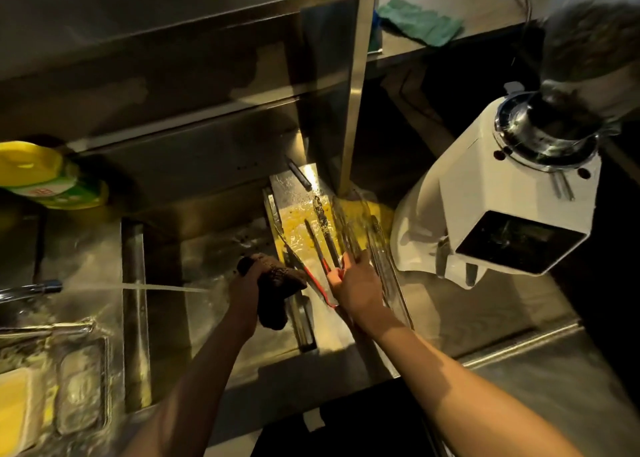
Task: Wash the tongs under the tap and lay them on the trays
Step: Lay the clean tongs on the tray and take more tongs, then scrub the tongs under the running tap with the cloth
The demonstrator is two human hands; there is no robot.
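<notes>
Several metal tongs lie side by side on a wet steel tray right of the sink, over yellow residue. My right hand rests on their near ends, fingers around red-handled tongs. My left hand grips a dark brown scrubbing sponge just left of the tongs, over the sink's right rim. The tap at the left edge sends a thin stream of water across the sink toward the sponge.
A white coffee grinder stands right of the tray. A yellow-green detergent bottle sits on the back left ledge. Metal containers and a yellow item lie at the lower left. A green cloth is on the rear shelf.
</notes>
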